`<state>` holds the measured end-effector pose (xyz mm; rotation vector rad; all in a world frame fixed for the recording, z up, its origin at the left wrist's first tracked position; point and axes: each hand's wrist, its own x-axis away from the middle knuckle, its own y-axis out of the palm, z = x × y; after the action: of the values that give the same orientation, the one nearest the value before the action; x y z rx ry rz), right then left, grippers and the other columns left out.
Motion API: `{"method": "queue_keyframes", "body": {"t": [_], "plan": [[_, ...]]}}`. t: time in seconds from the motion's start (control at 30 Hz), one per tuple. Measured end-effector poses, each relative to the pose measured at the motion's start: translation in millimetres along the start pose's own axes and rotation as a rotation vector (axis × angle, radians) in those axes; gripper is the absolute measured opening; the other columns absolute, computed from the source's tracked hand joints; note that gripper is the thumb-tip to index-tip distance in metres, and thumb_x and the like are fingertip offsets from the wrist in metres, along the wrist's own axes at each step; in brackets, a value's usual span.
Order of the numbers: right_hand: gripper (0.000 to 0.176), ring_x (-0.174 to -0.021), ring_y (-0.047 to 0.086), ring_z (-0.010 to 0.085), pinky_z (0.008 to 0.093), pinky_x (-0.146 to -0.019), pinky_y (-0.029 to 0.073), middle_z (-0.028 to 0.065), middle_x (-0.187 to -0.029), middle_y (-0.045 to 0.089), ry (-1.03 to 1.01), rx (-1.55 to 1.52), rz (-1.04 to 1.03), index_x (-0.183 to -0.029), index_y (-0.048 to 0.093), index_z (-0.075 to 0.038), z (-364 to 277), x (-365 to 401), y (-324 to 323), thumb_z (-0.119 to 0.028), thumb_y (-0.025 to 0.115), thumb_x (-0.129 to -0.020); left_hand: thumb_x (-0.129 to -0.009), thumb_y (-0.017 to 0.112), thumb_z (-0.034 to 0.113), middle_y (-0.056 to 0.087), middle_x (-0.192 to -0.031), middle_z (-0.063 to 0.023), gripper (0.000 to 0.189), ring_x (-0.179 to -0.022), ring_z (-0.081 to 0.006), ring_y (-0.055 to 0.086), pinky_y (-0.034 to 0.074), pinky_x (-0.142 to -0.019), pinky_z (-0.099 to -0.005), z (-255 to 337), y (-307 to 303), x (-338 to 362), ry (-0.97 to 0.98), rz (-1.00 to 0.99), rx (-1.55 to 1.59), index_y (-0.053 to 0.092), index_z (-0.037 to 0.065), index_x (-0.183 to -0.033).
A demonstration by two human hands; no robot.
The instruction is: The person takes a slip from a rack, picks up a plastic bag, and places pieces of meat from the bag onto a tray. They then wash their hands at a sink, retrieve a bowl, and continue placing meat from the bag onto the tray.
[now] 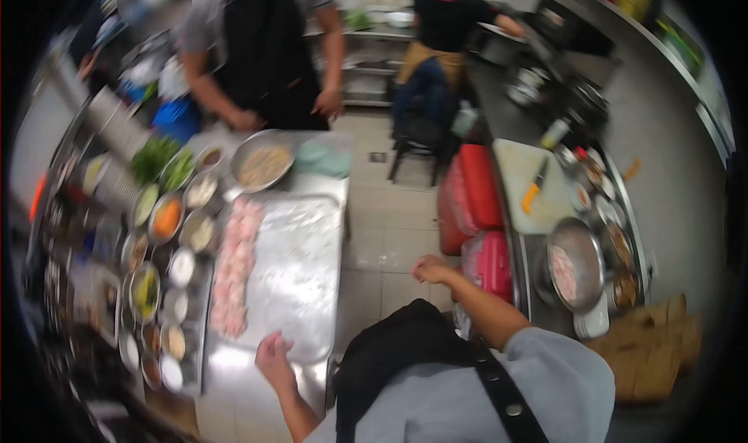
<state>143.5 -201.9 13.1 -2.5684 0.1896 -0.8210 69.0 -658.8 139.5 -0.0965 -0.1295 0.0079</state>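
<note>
My left hand (276, 359) is over the near edge of a large metal tray (300, 264), fingers loosely bent and apart, holding nothing visible. Along the tray's left side lies a row of pale pink raw meat pieces (236, 271); the rest of its surface looks wet and shiny. My right hand (431, 270) hangs above the floor between the two counters, closest to the red container (470, 190) and the pink container (487, 265). Its fingers are curled in, and nothing shows in them. Both hands are slightly blurred.
Several small bowls of ingredients, including an orange one (166, 217), line the tray's left. Behind it stand a metal bowl (263, 161) and a person in an apron (269, 53). On the right counter are a cutting board (530, 186), a knife (534, 186) and a metal meat bowl (588, 256).
</note>
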Motion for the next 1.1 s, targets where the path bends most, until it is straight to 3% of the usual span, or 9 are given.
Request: {"method": "queue_keyframes", "body": {"t": [0.13,0.23,0.4,0.5,0.6,0.7,0.97,1.03,1.1], "plan": [[0.018,-0.071,0.066,0.0179,0.0321,-0.067,0.053,0.0095,-0.074,0.067,-0.031,0.123,0.078,-0.084,0.068,-0.004,8,1,-3,-0.019,0.06,-0.078,-0.087,0.062,0.009,0.06,-0.065,-0.0076,0.011,-0.062,-0.014,0.057,0.048,-0.068,-0.0269,13,38,-5,-0.03,-0.006,0.028,0.059,-0.001,-0.085],[0.022,-0.08,0.065,0.0242,0.0344,-0.078,0.05,0.0128,-0.08,0.068,-0.007,0.098,0.082,-0.083,0.068,-0.005,20,-24,-26,-0.026,0.064,-0.078,-0.088,0.062,0.01,0.061,-0.065,-0.0082,0.012,-0.061,-0.0139,0.057,0.047,-0.069,-0.0271,28,81,-21,0.001,-0.098,-0.003,0.056,0.001,-0.083],[0.027,-0.082,0.065,0.028,0.0365,-0.076,0.05,0.0185,-0.082,0.067,-0.031,0.126,0.203,-0.082,0.068,-0.003,57,-62,-62,-0.028,0.057,-0.082,-0.087,0.064,0.011,0.061,-0.065,-0.0073,0.016,-0.06,-0.0146,0.059,0.051,-0.064,-0.028,58,185,-58,0.151,-0.274,-0.041,0.052,0.005,-0.079],[0.03,-0.078,0.065,0.0372,0.041,-0.074,0.051,0.0223,-0.079,0.066,-0.018,-0.051,0.204,-0.079,0.068,-0.002,79,-77,-77,-0.029,0.056,-0.08,-0.086,0.065,0.006,0.06,-0.07,-0.0063,0.015,-0.064,-0.0139,0.06,0.052,-0.066,-0.0278,82,257,-71,0.14,-0.444,-0.008,0.051,0.005,-0.081],[0.028,-0.072,0.064,0.0365,0.0415,-0.071,0.051,0.0225,-0.076,0.065,-0.089,0.201,0.157,-0.075,0.067,0.0,88,-98,-102,-0.027,0.059,-0.076,-0.086,0.065,0.003,0.06,-0.073,-0.0054,0.013,-0.068,-0.013,0.06,0.051,-0.067,-0.0259,104,325,-75,0.125,-0.553,0.005,0.052,0.004,-0.084],[0.027,-0.073,0.065,0.0358,0.0418,-0.071,0.051,0.0236,-0.076,0.064,-0.025,0.175,0.198,-0.074,0.068,-0.001,86,-119,-129,-0.026,0.061,-0.073,-0.087,0.064,0.003,0.062,-0.079,-0.0059,0.009,-0.072,-0.0124,0.061,0.05,-0.069,-0.0245,110,375,-77,0.099,-0.653,-0.001,0.055,0.003,-0.088],[0.026,-0.078,0.064,0.0334,0.0403,-0.075,0.051,0.0229,-0.084,0.065,-0.017,0.027,0.165,-0.076,0.067,-0.003,59,-190,-188,-0.029,0.064,-0.071,-0.088,0.065,0.004,0.064,-0.084,-0.0034,0.009,-0.079,-0.0101,0.06,0.048,-0.073,-0.0229,97,436,-122,-0.06,-0.876,-0.205,0.059,0.001,-0.095],[0.027,-0.082,0.064,0.0337,0.0419,-0.075,0.05,0.0228,-0.085,0.064,-0.013,-0.002,0.154,-0.077,0.066,-0.005,48,-208,-210,-0.031,0.058,-0.077,-0.088,0.065,0.005,0.064,-0.084,-0.0018,0.01,-0.079,-0.0087,0.06,0.047,-0.072,-0.0222,93,452,-144,-0.111,-0.896,-0.222,0.06,0.002,-0.095],[0.028,-0.082,0.063,0.0344,0.0429,-0.074,0.05,0.0227,-0.084,0.064,-0.152,0.257,0.103,-0.076,0.066,-0.005,67,-263,-221,-0.03,0.054,-0.079,-0.087,0.066,0.005,0.064,-0.084,-0.0012,0.01,-0.078,-0.008,0.059,0.047,-0.071,-0.0219,93,471,-173,-0.128,-0.897,-0.23,0.06,0.002,-0.096]]}}
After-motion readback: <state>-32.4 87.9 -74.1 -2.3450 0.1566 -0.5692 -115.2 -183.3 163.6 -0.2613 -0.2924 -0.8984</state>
